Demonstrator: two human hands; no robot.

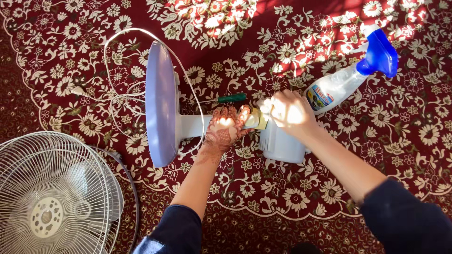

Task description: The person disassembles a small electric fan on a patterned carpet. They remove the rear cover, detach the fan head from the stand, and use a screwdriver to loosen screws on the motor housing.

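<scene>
A pale lilac fan stand lies on its side on the red carpet, its round base (160, 103) upright at the left and its white pole (190, 126) running right to the motor housing (281, 145). My left hand (226, 128) grips the pole near the housing. My right hand (291, 113) presses a yellowish cloth (258, 118) against the neck of the stand. A green-handled screwdriver (231, 98) lies just above my left hand.
A spray bottle with a blue trigger head (351, 77) lies at the upper right. White fan grilles (52, 195) rest at the lower left. The white power cord (125, 66) loops across the carpet around the base.
</scene>
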